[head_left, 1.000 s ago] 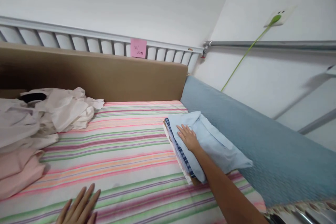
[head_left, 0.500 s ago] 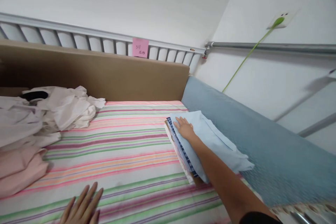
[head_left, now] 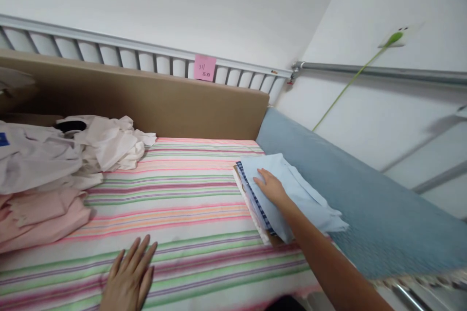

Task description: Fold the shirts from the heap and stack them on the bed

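Light blue cloth (head_left: 310, 204) tops the folded stack, right side of striped bed (head_left: 175, 199), beside blue padding (head_left: 350, 180). Right hand (head_left: 272, 187) on it, fingers released, slightly bent. Left hand (head_left: 129, 274) flat on bed, fingers released.

A lived-in room, most likely a bedroom in a home or dormitory, is suggested by the bed-like surface, which is covered with a striped sheet (head_left: 175, 204) and bordered by a brown board (head_left: 182, 107) on the far side and a blue padded panel (head_left: 328, 160) on the right. Loose clothes (head_left: 109, 142) are heaped on the left, and a folded stack (head_left: 304, 197) is laid on the right. Behind the board, a white radiator (head_left: 127, 59) is fixed along the plain wall, while a grey pipe (head_left: 365, 71) and a socket (head_left: 409, 32) with a green plug (head_left: 396, 37) are seen on the right wall.
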Demonstrator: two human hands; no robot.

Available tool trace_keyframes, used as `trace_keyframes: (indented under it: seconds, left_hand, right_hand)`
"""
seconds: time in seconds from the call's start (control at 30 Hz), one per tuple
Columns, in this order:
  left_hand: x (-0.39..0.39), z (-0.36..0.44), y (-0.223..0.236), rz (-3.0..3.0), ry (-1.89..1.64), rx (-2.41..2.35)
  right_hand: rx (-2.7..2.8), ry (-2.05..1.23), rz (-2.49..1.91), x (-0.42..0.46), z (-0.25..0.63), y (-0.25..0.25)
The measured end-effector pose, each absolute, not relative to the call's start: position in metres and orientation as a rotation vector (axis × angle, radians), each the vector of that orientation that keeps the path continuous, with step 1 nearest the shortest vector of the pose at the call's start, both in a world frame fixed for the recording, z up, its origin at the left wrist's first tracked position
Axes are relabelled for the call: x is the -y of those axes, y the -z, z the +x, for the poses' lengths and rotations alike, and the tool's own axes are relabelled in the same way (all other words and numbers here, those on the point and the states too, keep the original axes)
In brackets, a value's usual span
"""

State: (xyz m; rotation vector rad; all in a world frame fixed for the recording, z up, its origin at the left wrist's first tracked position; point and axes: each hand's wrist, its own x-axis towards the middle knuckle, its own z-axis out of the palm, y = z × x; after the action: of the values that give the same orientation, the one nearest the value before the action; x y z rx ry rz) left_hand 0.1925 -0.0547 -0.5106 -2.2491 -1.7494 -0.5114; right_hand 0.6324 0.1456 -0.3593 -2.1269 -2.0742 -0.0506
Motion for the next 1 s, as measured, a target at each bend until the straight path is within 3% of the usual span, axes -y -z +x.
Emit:
trace_keyframes:
  seconds: [0.37,0.5,0.83,1.0]
  left_hand:
    - [0.051,0.196,0.505,-2.267,0.555,1.820]
    - [0.051,0.198,0.501,-2.267,0.557,1.827]
    - [0.050,0.197,0.501,-2.266,0.517,1.827]
    - [0.048,0.191,0.514,-2.282,0.550,1.830]
  right_hand:
    - [2.112,0.427,-1.995,0.018,0.632,0.400]
    - [2.146,0.329,-1.983,0.018,0.652,0.403]
    - [2.318,-0.116,-2.193,-0.008,0.654,0.350]
    - [2.069,-0.053,-2.179,-0.057,0.632,0.340]
